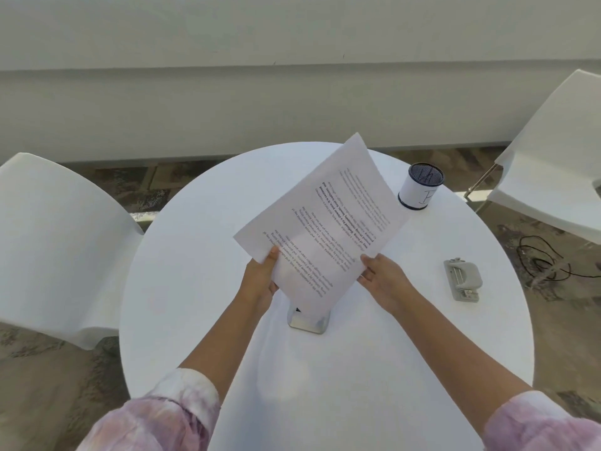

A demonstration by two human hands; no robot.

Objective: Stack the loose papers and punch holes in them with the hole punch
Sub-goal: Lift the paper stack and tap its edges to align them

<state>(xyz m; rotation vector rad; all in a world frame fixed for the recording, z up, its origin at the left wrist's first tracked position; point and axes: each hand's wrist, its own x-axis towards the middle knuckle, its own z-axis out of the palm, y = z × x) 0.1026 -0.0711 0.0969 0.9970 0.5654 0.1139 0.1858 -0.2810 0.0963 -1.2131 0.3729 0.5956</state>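
From the head view, the left hand [260, 278] and right hand [382, 278] both pinch the papers [322, 216] by their near edge, holding them tilted above the middle of the round table [195, 288]. Light and floppy, the sheets look best gripped along opposite edges. The hole punch [462, 277] sits near the table's right edge.

A plain meeting or break space; round white table [201, 288], white plastic chairs [58, 242], patterned carpet [553, 314].
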